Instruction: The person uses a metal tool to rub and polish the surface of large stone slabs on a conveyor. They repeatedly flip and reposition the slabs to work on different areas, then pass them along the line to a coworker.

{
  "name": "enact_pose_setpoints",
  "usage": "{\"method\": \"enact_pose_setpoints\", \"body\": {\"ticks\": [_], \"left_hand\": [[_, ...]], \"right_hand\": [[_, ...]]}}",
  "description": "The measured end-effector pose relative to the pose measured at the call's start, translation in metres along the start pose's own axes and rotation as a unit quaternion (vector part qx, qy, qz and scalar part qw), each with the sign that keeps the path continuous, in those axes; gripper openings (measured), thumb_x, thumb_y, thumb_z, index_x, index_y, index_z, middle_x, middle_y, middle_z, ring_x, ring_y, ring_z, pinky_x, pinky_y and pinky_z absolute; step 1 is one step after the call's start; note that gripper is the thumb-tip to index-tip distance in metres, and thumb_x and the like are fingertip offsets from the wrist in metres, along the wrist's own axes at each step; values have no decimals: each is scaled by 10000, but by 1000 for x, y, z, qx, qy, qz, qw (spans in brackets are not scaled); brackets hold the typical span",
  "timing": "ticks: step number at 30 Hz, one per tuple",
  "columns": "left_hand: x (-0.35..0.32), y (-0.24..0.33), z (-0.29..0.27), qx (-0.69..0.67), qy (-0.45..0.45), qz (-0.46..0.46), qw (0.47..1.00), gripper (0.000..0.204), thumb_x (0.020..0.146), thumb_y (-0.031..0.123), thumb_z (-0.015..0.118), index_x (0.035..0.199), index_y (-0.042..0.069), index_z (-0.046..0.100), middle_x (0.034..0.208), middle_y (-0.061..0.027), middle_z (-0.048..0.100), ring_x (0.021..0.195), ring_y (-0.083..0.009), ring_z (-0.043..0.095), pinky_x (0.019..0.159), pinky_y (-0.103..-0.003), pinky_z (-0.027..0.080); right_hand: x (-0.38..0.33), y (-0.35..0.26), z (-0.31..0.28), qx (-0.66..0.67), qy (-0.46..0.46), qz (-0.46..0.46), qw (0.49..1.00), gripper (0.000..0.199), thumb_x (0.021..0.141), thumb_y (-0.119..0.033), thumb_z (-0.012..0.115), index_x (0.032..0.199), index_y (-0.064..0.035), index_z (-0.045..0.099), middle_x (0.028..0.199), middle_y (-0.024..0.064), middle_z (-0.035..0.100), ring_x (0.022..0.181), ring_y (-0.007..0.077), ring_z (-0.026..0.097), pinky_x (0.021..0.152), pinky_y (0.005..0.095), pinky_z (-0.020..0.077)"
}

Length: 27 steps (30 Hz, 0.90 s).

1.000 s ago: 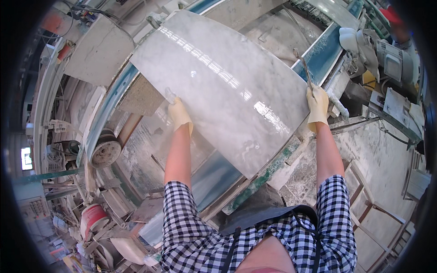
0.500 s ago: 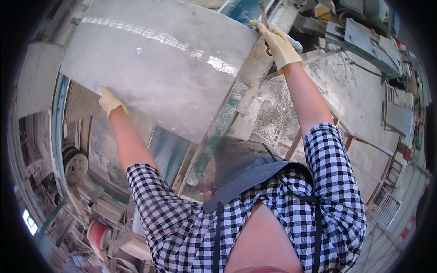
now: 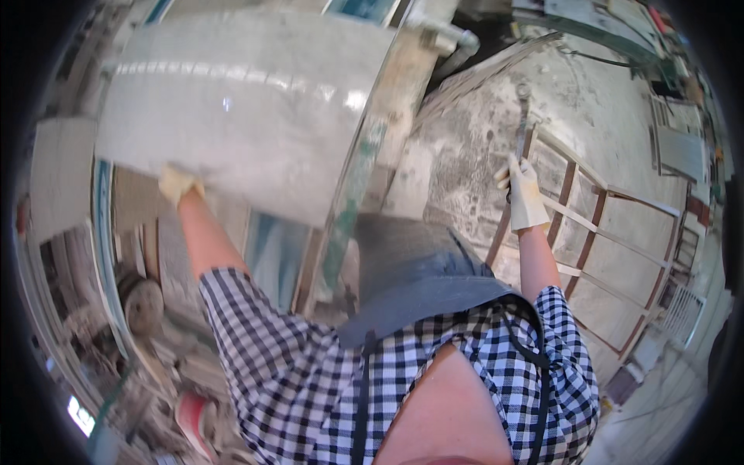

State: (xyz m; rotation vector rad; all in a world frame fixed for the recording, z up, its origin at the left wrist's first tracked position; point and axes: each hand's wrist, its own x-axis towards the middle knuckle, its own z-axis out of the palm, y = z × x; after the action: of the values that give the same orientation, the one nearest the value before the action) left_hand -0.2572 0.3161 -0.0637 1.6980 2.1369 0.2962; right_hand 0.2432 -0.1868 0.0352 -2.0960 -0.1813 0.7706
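One camera only, riding on the person's head and looking steeply down the front of the body. The checked shirt (image 3: pixel 325 364) and grey apron (image 3: pixel 418 271) fill the lower middle, very near the lens. Both forearms run up and away from the bottom edge: the left hand (image 3: pixel 178 184) sits at the lower left corner of the pale stone slab (image 3: pixel 248 108), the right hand (image 3: pixel 525 194) is out to the right above the dusty floor (image 3: pixel 480 139). The fisheye bends every straight edge, so the slab's top bows and the metal frame (image 3: pixel 612 225) on the right curves toward the dark rim. No second view shares this scene.
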Motion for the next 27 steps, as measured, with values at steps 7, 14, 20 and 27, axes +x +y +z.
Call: {"method": "enact_pose_setpoints", "body": {"ticks": [7,14,20,27], "left_hand": [[-32,4,9,-18,124,-40,991,768,960,491,405,1429,-115,351,1142,-358,651,1086,-462,661,905,-541,526],[-83,42,15,17,131,-28,991,763,977,455,386,1463,-130,341,1003,-328,699,958,-453,702,847,-530,551],[-89,53,23,-7,168,-34,985,693,981,425,395,1432,-101,397,991,-317,705,953,-456,701,848,-532,549],[-84,49,21,-46,142,-28,988,631,991,397,395,1413,-73,397,1012,-340,693,968,-482,688,870,-545,545]], "right_hand": [[-14,-2,20,26,-34,-20,999,351,1066,-335,520,1178,-57,703,724,3,633,563,61,527,500,223,381],[8,-28,51,1,-99,-47,994,357,1058,-332,535,1125,-37,726,703,-6,618,561,59,525,544,213,407],[4,-46,65,-8,-150,-75,986,349,1047,-308,539,1080,-22,736,639,-5,585,550,70,532,539,224,421],[1,-49,68,-26,-167,-82,982,354,1043,-344,543,1061,-45,730,638,-4,586,538,82,537,531,235,446]]}}
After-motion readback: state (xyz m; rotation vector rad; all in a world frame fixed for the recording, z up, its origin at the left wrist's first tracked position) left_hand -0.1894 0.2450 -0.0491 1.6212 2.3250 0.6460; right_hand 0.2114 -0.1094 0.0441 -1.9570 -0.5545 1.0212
